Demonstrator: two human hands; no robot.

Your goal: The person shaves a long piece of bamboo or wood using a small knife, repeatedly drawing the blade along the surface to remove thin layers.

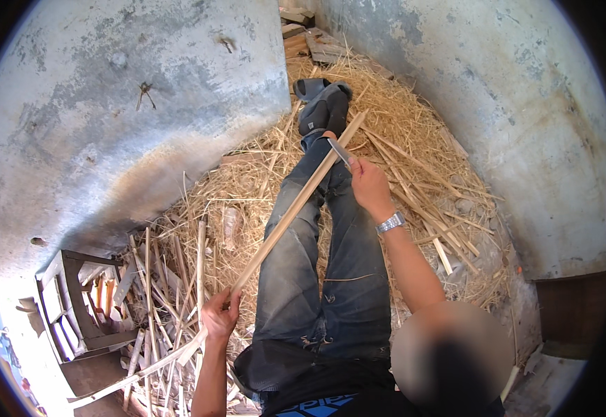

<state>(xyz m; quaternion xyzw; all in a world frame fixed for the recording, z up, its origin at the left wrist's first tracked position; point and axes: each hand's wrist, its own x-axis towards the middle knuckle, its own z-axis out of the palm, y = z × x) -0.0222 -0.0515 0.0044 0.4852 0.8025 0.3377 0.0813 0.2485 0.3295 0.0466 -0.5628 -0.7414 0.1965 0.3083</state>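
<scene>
A long pale strip (287, 217) that looks like split bamboo runs slantwise across my outstretched legs, from near my feet to the lower left. My left hand (221, 314) is closed around its lower part, beside my left thigh. In my right hand (370, 184), above my right shin, is a knife (339, 149). Its blade points up and left and lies against or just over the strip's far part; I cannot tell whether it is cutting in. The knife's handle is hidden in my fingers.
Straw-like shavings (414, 132) cover the ground around my legs, with loose strips (414, 191) at the right. Several sticks (153, 299) lie by a dark metal frame (73, 306) at the lower left. Weathered walls (143, 90) stand close on both sides. A blurred patch hides the lower right.
</scene>
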